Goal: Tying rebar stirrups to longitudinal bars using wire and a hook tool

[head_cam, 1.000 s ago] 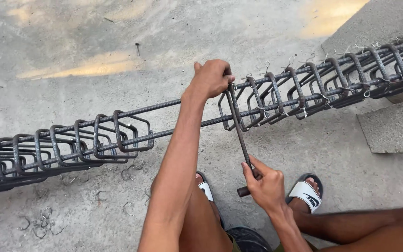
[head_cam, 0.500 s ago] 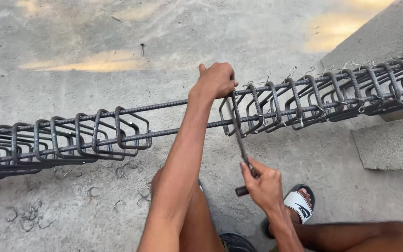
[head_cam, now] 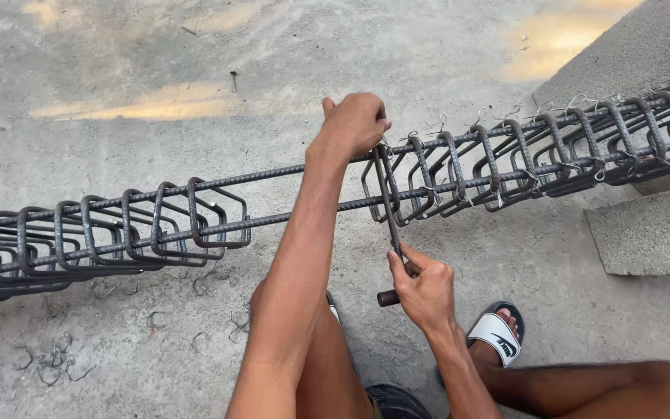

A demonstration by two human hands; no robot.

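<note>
Left hand (head_cam: 357, 122) fisted around top bar of rebar cage (head_cam: 459, 167); right hand (head_cam: 426, 291) below cage, pinching tie-hook tool (head_cam: 388, 225) handle.

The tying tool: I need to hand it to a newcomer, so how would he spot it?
Find the long grey rebar cage lying across the concrete floor. At its gap, the right hand holds a thin dark metal rod by its stubby handle; unlike the bars, it runs crosswise.

Dark rusty-brown rebar cage (head_cam: 459, 167), grey concrete floor (head_cam: 157, 46), black-and-white sandal (head_cam: 496, 335)
</note>
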